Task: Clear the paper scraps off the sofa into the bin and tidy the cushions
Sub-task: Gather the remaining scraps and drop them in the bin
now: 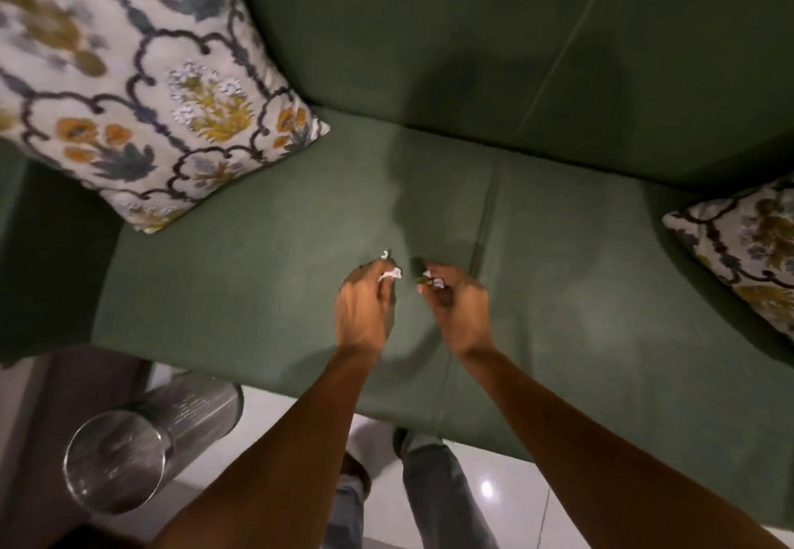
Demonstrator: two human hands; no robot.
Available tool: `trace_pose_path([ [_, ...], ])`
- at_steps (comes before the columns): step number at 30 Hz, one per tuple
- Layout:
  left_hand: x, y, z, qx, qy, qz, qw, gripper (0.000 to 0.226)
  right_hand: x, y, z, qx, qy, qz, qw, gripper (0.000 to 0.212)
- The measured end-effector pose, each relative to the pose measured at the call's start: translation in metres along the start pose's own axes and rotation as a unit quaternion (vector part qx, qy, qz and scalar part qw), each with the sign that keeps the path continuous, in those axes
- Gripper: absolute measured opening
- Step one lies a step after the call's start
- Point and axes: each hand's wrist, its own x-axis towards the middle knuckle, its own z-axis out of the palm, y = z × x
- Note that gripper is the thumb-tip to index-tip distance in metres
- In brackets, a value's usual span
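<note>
- Left hand (363, 312): fingers curled together, pinched on a white paper scrap (390, 274) that shows at the fingertips. Held knuckles up over the seat, probably so that more bits can be gathered before one trip to the bin.
- Right hand (459, 312): fingers closed round a second scrap (433, 283), white with a touch of green or yellow at one edge. How much more paper sits inside the fist cannot be told.
- Loose scrap (385, 254): a small white piece lying on the seat, just beyond the left fingertips, not gripped. Likely the next to be picked up.
- Sofa (258, 282): green fabric; both hands hover near the seam between the two seat cushions. No other scraps are visible on the seat.
- Large patterned cushion (142, 88): propped on a corner at the left end, leaning against armrest and back; tidying seems yet to be done.
- Second patterned cushion (747, 247): at the right end, partly out of view.
- Bin (124, 458): metal, round, open-topped, on the floor beside the sofa's left front corner. Nothing blocks the way from hands to bin; contents unclear.
</note>
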Motion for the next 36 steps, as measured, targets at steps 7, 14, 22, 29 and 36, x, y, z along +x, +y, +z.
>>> trace_pose_path([
  [7, -0.051, -0.111, -0.064, 0.014, 0.095, -0.06, 0.994, 0.012, -0.054, -0.043, 0.091, -0.04, -0.082, -0.03, 0.995, 0.017],
  [14, -0.12, -0.241, -0.125, 0.054, 0.169, -0.185, 0.967, 0.009, -0.132, -0.08, 0.219, -0.058, -0.156, -0.032, 0.986, 0.019],
  [22, -0.199, -0.414, -0.201, -0.056, 0.215, -0.388, 0.894, 0.008, -0.225, -0.132, 0.387, -0.044, -0.221, -0.068, 0.972, 0.015],
  [29, -0.233, -0.496, -0.209, -0.062, 0.19, -0.436, 0.878, 0.036, -0.269, -0.144, 0.483, -0.084, -0.317, -0.074, 0.942, 0.042],
  [36, -0.25, -0.503, -0.22, -0.106, 0.164, -0.393, 0.899, 0.043, -0.291, -0.143, 0.48, -0.128, -0.334, -0.1, 0.928, 0.061],
])
